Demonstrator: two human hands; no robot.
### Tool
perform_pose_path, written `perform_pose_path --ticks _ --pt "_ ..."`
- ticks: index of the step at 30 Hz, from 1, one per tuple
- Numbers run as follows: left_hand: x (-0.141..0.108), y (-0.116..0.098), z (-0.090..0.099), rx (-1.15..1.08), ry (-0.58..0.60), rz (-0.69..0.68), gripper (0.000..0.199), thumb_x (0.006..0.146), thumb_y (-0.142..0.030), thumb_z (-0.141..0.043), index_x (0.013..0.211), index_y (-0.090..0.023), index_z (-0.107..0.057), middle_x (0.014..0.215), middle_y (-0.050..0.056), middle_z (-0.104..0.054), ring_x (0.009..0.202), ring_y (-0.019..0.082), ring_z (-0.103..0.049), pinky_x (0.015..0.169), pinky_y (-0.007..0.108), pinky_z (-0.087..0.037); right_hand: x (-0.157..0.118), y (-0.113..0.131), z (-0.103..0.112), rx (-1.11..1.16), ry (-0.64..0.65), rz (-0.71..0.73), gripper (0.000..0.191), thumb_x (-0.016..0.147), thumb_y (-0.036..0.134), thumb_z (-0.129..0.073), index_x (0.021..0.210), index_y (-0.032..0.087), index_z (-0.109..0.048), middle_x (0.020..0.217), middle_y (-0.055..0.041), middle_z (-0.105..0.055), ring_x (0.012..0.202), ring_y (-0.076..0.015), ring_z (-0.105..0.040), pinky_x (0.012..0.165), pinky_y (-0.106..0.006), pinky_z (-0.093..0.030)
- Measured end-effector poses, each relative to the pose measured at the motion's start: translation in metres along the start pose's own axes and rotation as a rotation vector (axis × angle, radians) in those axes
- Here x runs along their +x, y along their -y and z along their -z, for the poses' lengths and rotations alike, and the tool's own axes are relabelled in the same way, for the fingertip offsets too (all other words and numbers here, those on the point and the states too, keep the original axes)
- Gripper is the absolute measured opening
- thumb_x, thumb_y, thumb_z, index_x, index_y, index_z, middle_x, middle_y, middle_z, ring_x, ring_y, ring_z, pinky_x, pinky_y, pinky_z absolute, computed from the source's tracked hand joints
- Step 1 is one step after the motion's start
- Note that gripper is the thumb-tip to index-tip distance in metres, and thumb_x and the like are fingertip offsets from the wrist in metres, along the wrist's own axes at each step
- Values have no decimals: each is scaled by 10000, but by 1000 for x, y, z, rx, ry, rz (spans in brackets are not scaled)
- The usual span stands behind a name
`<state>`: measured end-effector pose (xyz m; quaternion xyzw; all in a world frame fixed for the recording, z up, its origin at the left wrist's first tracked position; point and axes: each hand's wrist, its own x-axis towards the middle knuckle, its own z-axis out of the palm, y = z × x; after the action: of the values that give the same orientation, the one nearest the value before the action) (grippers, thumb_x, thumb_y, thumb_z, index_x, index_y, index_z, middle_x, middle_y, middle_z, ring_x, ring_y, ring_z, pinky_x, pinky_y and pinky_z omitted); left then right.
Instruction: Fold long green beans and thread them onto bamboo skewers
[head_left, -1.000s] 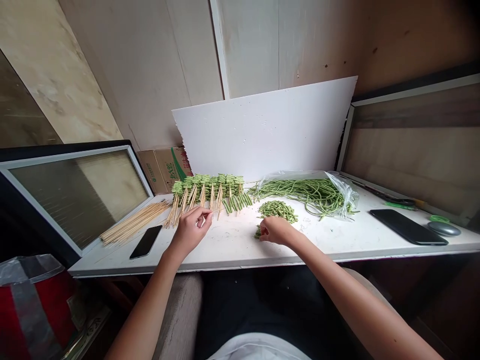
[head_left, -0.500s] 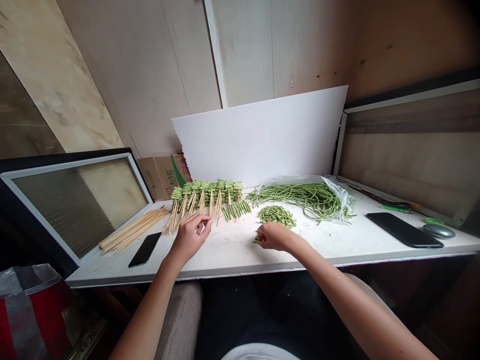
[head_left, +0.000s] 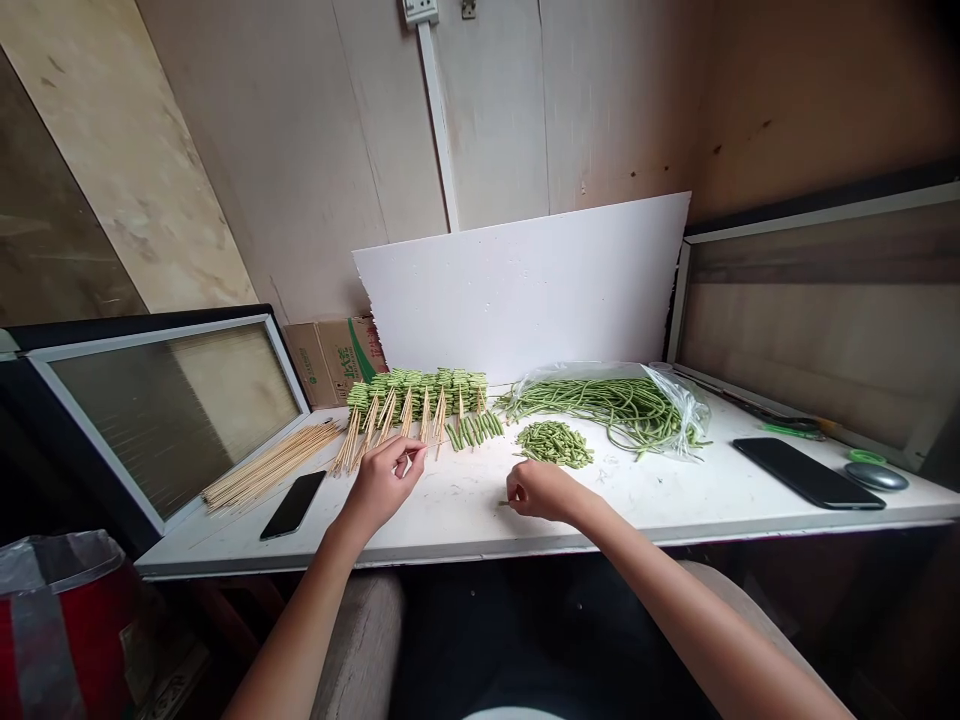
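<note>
My left hand (head_left: 386, 483) is closed in a pinch over the table, in front of the skewered beans (head_left: 416, 390); a thin skewer seems to run from its fingertips toward a row of bean pieces (head_left: 474, 430). Closed too, my right hand (head_left: 544, 488) has a short green bean piece (head_left: 505, 503) poking out at its fingertips. Just behind it lies a heap of cut bean pieces (head_left: 555, 443). Long whole beans (head_left: 607, 400) spill from a clear plastic bag (head_left: 686, 410) further back.
Loose bamboo skewers (head_left: 270, 465) and a phone (head_left: 293, 505) lie on the left of the white table (head_left: 450, 530). A larger black phone (head_left: 806, 472) and a grey mouse (head_left: 876, 474) are on the right. A white board (head_left: 517, 290) stands behind.
The view has tilted up slightly. My right hand has moved a little toward the table's front edge, away from the bean heap. My left hand keeps its pinch.
</note>
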<state>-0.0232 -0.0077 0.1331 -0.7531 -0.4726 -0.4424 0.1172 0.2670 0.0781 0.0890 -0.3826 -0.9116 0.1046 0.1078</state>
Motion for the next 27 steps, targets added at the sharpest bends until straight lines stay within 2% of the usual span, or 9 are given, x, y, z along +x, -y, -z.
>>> perform_pose_path --ticks 3,7,11,14,18,23,27 --pt "0 1 0 5 -19 -2 113 959 -231 -607 957 -203 -716 735 -2 -618 577 120 -493 618 257 -425 -1 -1 8 179 -97 57 123 816 236 -705 869 212 -813 902 -76 -778 787 -215 -697 656 -278 -465" --pt "0 1 0 -60 -33 37 127 962 -261 -620 957 -195 -728 777 27 -666 618 131 -560 596 247 -447 1 -8 19 639 -225 70 238 866 408 -728 885 178 -788 875 -91 -774 790 -212 -708 665 -293 -518" --pt "-1 -2 1 -172 -43 96 156 954 -299 -646 980 -180 -744 850 63 -720 677 148 -639 595 238 -499 6 -16 23 1096 -367 -1 437 740 504 -862 1022 179 -785 860 -91 -765 778 -226 -702 573 -292 -502" --pt "-1 -3 1 -198 -49 112 158 944 -306 -662 969 -178 -752 858 70 -733 692 155 -662 609 242 -530 7 -17 27 1315 -457 -49 435 692 464 -914 1025 206 -804 914 -82 -758 824 -215 -686 575 -277 -480" --pt "-1 -3 0 -197 -49 98 160 942 -309 -663 961 -183 -759 849 72 -737 697 162 -671 609 248 -544 5 -15 32 1502 -428 -13 292 763 451 -876 954 239 -813 1012 -75 -749 921 -200 -666 564 -239 -453" --pt "-1 -3 -3 -186 -48 56 160 947 -305 -658 965 -182 -759 842 72 -734 696 162 -663 605 246 -536 4 -13 32 1649 -384 43 251 816 439 -843 996 267 -808 1186 -78 -754 1111 -225 -672 564 -206 -461" --pt "-1 -4 -4 -158 -30 61 149 951 -294 -653 957 -183 -752 833 64 -722 682 153 -641 600 243 -512 5 -12 29 1691 -377 55 234 791 410 -869 952 251 -807 1142 -83 -773 1135 -234 -675 537 -197 -442"
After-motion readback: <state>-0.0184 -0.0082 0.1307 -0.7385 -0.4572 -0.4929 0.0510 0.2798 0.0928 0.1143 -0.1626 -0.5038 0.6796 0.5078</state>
